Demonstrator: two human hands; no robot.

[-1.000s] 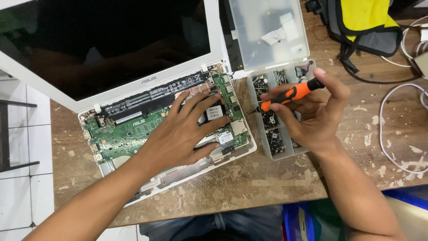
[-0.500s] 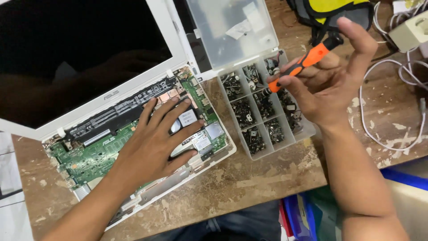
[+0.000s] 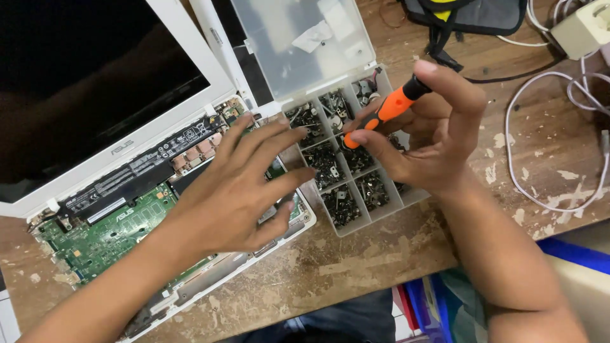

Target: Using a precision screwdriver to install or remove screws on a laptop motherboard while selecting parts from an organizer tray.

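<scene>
A: Nearest us, our left hand (image 3: pixel 238 190) lies flat, fingers spread and holding nothing, on the opened laptop (image 3: pixel 114 235).

B: Beyond, our right hand (image 3: pixel 426 136) pinches the orange screwdriver (image 3: pixel 389 109) over the screw box (image 3: pixel 346 184). We'd lower its tip slowly.

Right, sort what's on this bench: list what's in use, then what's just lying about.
In use:
left hand spread over the opened white laptop's green circuit board
right hand holding the orange-handled screwdriver
clear plastic compartment box of small metal parts

Lying about:
white looped cable
white power adapter
dark bag with yellow trim
</scene>
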